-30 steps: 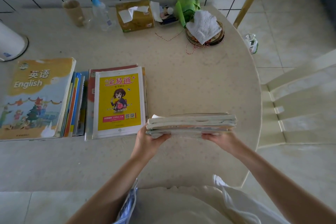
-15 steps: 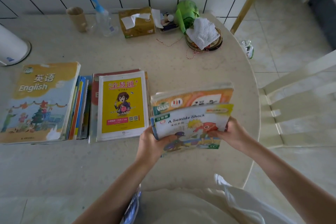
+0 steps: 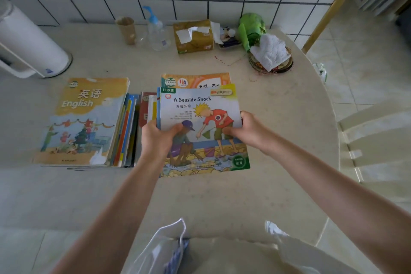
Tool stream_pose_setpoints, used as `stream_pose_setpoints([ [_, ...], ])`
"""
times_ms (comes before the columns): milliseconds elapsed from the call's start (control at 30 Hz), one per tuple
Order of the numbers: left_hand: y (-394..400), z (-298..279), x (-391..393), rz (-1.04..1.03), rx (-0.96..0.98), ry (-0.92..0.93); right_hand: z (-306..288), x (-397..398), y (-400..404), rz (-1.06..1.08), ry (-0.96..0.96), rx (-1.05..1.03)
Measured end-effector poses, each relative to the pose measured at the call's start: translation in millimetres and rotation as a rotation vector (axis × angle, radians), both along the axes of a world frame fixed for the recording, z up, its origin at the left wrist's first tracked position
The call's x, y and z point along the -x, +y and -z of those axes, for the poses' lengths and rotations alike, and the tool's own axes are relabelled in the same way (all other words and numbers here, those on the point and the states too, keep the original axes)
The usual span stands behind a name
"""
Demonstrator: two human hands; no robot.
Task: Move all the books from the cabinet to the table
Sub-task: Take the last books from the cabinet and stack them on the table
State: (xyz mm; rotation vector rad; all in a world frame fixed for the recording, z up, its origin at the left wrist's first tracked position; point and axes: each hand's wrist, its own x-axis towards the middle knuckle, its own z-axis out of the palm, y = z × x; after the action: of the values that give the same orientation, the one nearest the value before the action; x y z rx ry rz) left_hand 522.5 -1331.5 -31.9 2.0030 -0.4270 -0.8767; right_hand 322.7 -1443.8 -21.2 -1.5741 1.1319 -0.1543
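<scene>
Paper throughout, thin covers, soft and bendy rather than stiff. Far left on the tabletop [image 3: 278, 118]: the English textbook [image 3: 86, 122] lying flat atop a pile, glossy, probably the heaviest single item here. Just beside it, a row of slim colourful booklets [image 3: 125, 133] seen edge-on, light, likely to fan and slide if taken loosely. Next, a red-covered pile [image 3: 145, 111], mostly hidden behind the held bundle.

Left hand [image 3: 159, 138] clamped on the left edge of the held stack [image 3: 200, 127], thumb over the cover of "A Seaside Shock", fingers beneath and out of view. Stack of several thin readers, an orange-topped one peeking out behind the front cover; whether resting on the pile below or hovering over it, impossible to tell. Right hand [image 3: 246, 129] gripping the right edge likewise, thumb on top.

Judged handling: light as a bundle, but slick covers apt to shear sideways; best pinched on both side edges near the middle, as now, with fingers under for support. Little to break, only corners to crease. Set down flat, squared against the neighbouring pile, well clear of the tabletop's rounded right rim.
</scene>
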Motion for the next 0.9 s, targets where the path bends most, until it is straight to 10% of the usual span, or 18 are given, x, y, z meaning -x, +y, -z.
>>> stream_pose_setpoints([
  [900,8.0,25.7,-72.3,0.161,-0.366,-0.370,34.1,-100.8,22.9,0.038,0.262,-0.078],
])
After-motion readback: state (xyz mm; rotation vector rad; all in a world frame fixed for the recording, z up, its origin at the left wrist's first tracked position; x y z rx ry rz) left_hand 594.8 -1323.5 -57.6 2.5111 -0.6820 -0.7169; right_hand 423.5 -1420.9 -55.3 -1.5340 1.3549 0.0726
